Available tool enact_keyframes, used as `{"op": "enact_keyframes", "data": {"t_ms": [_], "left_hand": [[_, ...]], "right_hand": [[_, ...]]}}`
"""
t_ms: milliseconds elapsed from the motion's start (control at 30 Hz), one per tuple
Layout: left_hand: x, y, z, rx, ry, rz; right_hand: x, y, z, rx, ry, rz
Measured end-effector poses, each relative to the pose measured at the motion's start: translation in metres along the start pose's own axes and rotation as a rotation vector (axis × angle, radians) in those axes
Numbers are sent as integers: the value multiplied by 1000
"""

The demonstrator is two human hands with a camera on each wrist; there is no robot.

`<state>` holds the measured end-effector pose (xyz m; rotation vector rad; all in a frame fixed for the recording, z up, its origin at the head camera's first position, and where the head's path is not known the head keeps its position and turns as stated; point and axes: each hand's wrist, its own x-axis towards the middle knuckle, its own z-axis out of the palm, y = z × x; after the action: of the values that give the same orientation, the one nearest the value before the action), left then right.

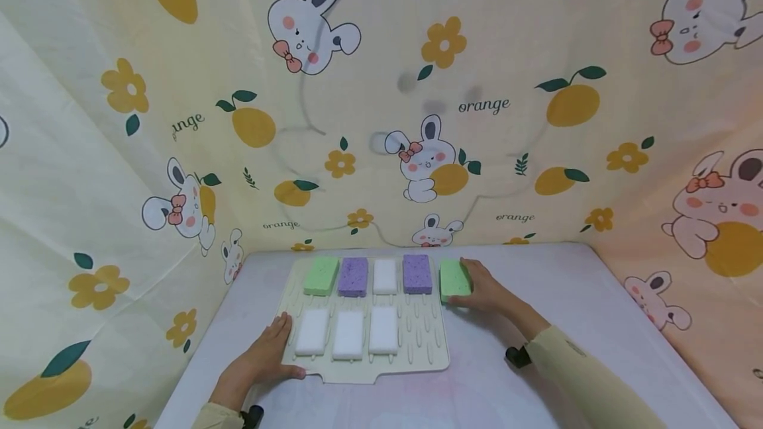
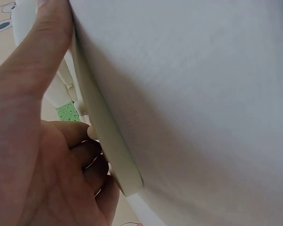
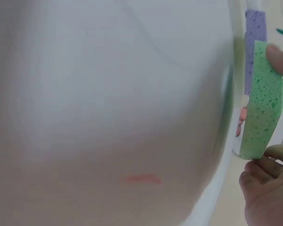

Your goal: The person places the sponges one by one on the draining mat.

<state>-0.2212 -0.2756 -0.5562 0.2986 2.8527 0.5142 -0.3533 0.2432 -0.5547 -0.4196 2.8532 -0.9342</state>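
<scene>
My right hand [image 1: 481,286] holds a green sponge [image 1: 454,280] by its ends, just past the back right edge of a cream draining mat [image 1: 352,373]. In the right wrist view the thumb is on one end of this sponge [image 3: 263,101] and fingertips are at the other. My left hand [image 1: 265,353] grips the mat's front left corner, thumb along the front edge and fingers bent over the left side. The back row on the mat has a green sponge [image 1: 320,275], two purple sponges [image 1: 354,277] and a white sponge [image 1: 385,277]. In front lie three white sponges [image 1: 348,335].
The mat's ribbed front right part [image 1: 420,333] shows beside the white sponges. A pale table [image 1: 507,376] lies underneath. Patterned cloth [image 1: 381,98] hangs behind and at both sides. Each wrist bears a black device [image 1: 517,356].
</scene>
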Motion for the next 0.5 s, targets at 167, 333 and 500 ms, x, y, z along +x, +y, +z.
{"op": "enact_keyframes", "data": {"t_ms": [167,333,500], "left_hand": [[-1,3,0,-8,-1,-5],[-1,2,1,-1,-1,-3],[1,0,2,-2,1,-10]], "right_hand": [[-16,-7,0,8,10,11],[-31,-14,2,13,17,-2],[-44,-26,5,21,24,-23]]}}
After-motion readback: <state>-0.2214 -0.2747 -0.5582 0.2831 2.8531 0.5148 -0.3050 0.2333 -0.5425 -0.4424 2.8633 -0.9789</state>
